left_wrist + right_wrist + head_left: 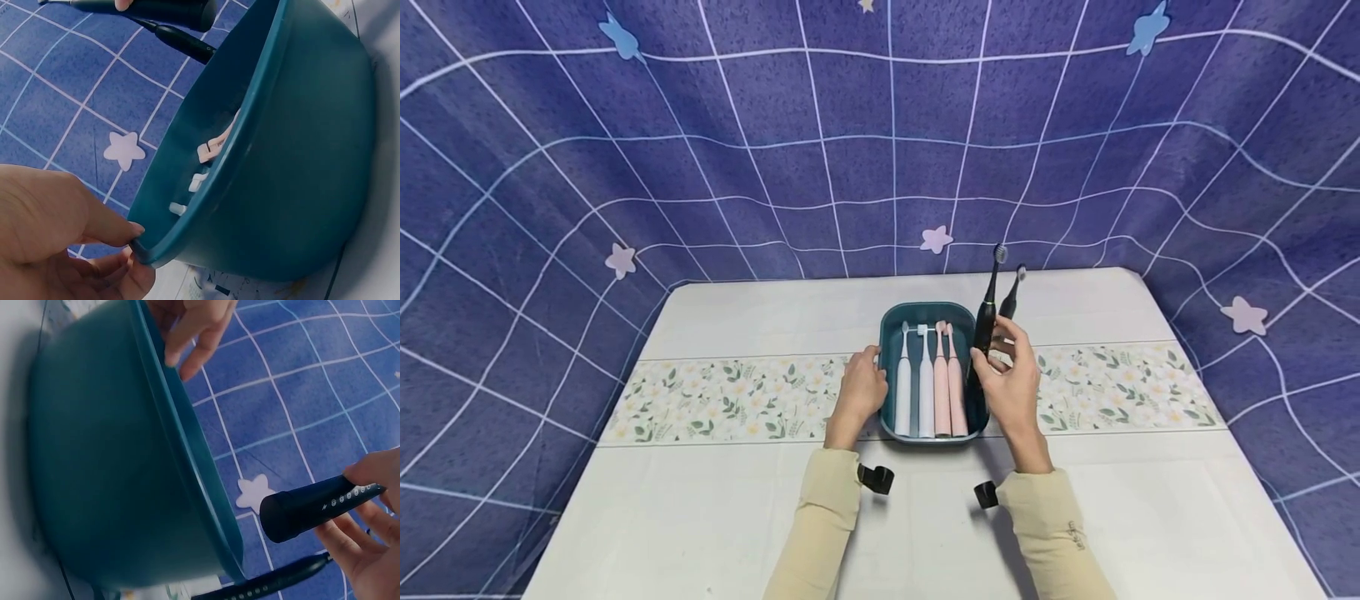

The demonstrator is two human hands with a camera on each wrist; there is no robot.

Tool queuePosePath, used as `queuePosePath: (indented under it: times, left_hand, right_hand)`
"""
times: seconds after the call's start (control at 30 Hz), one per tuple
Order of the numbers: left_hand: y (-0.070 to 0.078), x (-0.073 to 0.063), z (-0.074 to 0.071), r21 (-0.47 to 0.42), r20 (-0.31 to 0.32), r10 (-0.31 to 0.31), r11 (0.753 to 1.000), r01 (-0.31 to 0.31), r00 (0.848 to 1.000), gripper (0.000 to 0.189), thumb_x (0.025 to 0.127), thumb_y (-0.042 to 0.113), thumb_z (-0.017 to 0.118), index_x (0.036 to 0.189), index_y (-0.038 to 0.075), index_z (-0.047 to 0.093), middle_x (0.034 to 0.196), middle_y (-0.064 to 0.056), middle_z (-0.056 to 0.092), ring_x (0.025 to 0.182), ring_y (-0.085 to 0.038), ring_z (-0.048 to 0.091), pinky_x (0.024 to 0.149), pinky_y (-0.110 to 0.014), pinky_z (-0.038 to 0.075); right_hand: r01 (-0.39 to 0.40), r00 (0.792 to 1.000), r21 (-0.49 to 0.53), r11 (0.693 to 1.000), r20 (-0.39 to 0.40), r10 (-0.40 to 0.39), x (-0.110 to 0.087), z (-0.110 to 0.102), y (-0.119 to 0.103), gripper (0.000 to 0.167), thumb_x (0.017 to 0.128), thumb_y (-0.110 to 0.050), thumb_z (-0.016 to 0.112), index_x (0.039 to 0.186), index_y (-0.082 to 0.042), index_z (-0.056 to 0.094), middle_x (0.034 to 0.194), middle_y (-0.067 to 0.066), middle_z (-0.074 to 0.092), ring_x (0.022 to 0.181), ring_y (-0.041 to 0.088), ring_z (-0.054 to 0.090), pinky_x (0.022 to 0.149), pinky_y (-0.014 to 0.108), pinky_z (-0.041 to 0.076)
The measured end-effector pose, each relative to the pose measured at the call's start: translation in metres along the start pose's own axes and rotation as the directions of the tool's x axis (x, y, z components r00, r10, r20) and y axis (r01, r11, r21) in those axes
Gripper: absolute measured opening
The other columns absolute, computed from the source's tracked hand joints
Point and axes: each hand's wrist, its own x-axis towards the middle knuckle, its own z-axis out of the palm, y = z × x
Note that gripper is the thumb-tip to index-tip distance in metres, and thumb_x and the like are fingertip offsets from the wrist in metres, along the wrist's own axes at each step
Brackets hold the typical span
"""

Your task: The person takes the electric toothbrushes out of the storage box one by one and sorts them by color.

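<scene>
Four toothbrushes (pixel 942 392) lie inside the bin (pixel 312 144); the left hand (pixel 861 387) pinches its rim. Just right of it, the right hand (pixel 1015 387) pinches a black toothbrush (pixel 987 325), apparently mid-transfer; next move needs rim clearance.

Head view, centre right: rear black toothbrush (pixel 1009 305), lower end hidden behind right hand (pixel 1013 387). Lower right: sleeve (pixel 1043 508) lettering (pixel 1076 536) too small to read.
Left wrist view, centre: handles of pale toothbrushes (pixel 198 182) mostly hidden by basin (pixel 306 156); left hand (pixel 56 231) cut off at left edge.
Right wrist view, bottom: rear toothbrush cut off.
</scene>
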Motion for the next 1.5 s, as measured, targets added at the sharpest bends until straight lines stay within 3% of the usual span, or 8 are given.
queuePosePath:
  times: [0.27,0.5,0.77,1.1,1.5]
  left_hand:
    - [-0.003,0.0,0.0,0.006,0.005,-0.015,1.0,0.015,1.0,0.041,0.095,0.006,0.053,0.136,0.005,0.05,0.121,-0.019,0.056,0.111,-0.032,0.056,0.092,-0.045,0.049]
    - [-0.002,-0.001,-0.002,-0.004,0.009,-0.032,0.999,0.032,0.999,0.041,0.095,0.005,0.052,0.136,0.005,0.05,0.125,-0.019,0.055,0.114,-0.032,0.055,0.094,-0.046,0.048]
    - [-0.002,-0.001,-0.002,0.0,0.003,-0.021,1.0,0.021,1.0,0.041,0.094,0.003,0.053,0.135,0.004,0.05,0.124,-0.02,0.055,0.113,-0.033,0.055,0.093,-0.046,0.048]
    - [-0.002,0.0,0.001,0.002,0.014,-0.025,1.0,0.025,1.0,0.042,0.095,0.006,0.052,0.137,0.005,0.049,0.125,-0.019,0.055,0.113,-0.033,0.055,0.093,-0.046,0.048]
    - [0.002,0.0,0.001,0.015,0.014,-0.018,1.0,0.018,1.0,0.041,0.095,0.006,0.053,0.136,0.006,0.049,0.122,-0.019,0.056,0.111,-0.032,0.056,0.092,-0.045,0.049]
  right_hand:
    - [0.045,0.994,0.022,0.999,-0.097,-0.043,0.007,-0.011,0.011,0.052,0.08,0.012,0.066,0.13,0.008,0.05,0.114,0.028,0.058,0.097,0.033,0.063,0.081,0.027,0.055]
    - [0.049,0.986,-0.02,0.999,-0.159,-0.051,0.015,-0.018,0.024,0.051,0.081,0.011,0.066,0.129,0.009,0.05,0.115,0.028,0.058,0.097,0.034,0.063,0.08,0.035,0.055]
    - [0.013,0.98,-0.036,0.999,-0.197,-0.02,0.024,-0.017,0.077,0.051,0.084,0.006,0.065,0.132,0.002,0.048,0.121,0.023,0.056,0.102,0.033,0.062,0.083,0.043,0.054]
    - [-0.048,0.974,-0.045,0.998,-0.224,0.036,0.042,-0.021,0.117,0.05,0.084,0.001,0.064,0.131,-0.003,0.046,0.12,0.014,0.056,0.1,0.023,0.061,0.08,0.021,0.054]
    - [-0.118,0.976,-0.024,0.993,-0.184,0.112,0.059,-0.02,0.139,0.047,0.084,0.004,0.061,0.126,0.001,0.04,0.119,0.016,0.053,0.104,0.024,0.06,0.087,0.037,0.054]
